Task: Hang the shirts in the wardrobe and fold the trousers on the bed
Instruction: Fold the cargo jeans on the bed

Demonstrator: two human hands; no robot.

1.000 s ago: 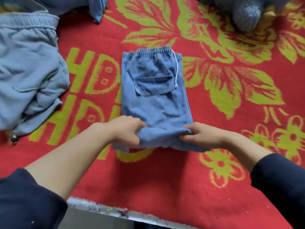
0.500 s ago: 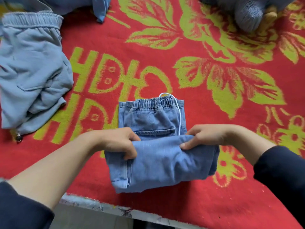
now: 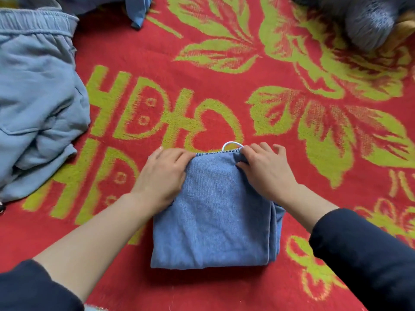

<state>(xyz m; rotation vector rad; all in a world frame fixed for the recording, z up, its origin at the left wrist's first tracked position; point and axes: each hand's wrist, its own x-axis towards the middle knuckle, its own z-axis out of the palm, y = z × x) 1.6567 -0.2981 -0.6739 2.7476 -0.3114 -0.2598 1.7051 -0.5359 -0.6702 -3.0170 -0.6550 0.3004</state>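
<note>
A pair of blue denim trousers (image 3: 215,221) lies folded into a compact rectangle on the red bed blanket (image 3: 224,86), near the front edge. A white drawstring loop (image 3: 232,143) peeks out past its far edge. My left hand (image 3: 164,176) grips the far left corner of the top fold with curled fingers. At the far right corner my right hand (image 3: 265,169) pinches the fold between thumb and forefinger, with the other fingers spread. Both hands lie on top of the cloth, and the waistband is almost wholly covered.
A rumpled pair of light grey-blue trousers (image 3: 33,108) lies at the left. Part of a blue garment (image 3: 137,12) shows at the top edge. A grey fuzzy thing (image 3: 368,23) sits at the top right. The bed's front edge (image 3: 94,307) runs just below my arms.
Both hands lifted the trousers' near end and carried it away from me onto the waistband, so the pocket is now covered and the bundle is shorter.
</note>
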